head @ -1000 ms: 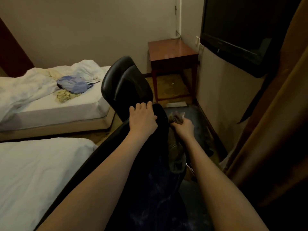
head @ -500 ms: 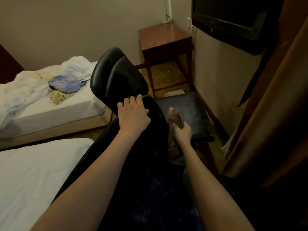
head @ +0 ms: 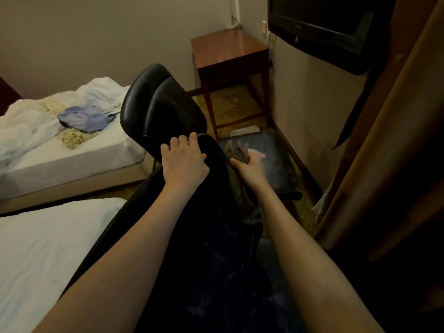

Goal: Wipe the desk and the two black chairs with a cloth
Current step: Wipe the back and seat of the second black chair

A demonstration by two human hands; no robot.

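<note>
Near bed (head: pixel 48 248): white sheet, fills the lower left, just beside the near chair.
Curtain (head: pixel 384 152): brown, hangs down the whole right side.
Far bed (head: pixel 79 159): against the back wall on the left; white bedding is crumpled at its head end.
Near chair (head: pixel 211 248): black, its back runs from the bottom centre up to my hands. The surface is dull with pale smears. I stand behind it.
Television (head: pixel 324 27): dark screen on the right wall, upper right.
Far chair (head: pixel 156 104): black, glossy back, directly beyond the near chair and beside the far bed.
Desk (head: pixel 228 49): small, reddish-brown wood, in the far corner under the television's left end. It stands well apart from my hands.
Seat pad (head: pixel 276 164): dark, dusty, right of my right hand. I cannot tell which chair it belongs to.
Left hand (head: pixel 183 162): palm down on the top of the near chair's back, fingers hooked over the top edge, gripping it.
Right hand (head: pixel 249 167): clenched around the cloth, at the right flank of the near chair's back, over the seat pad.
Cloth (head: pixel 236 150): grey-olive, bunched above my right fist, against the chair back; a dark tail seems to hang below my wrist.
Blue bag (head: pixel 84 117): soft, lies on the far bed.
Yellowish rag (head: pixel 77 138): just in front of the blue bag.
</note>
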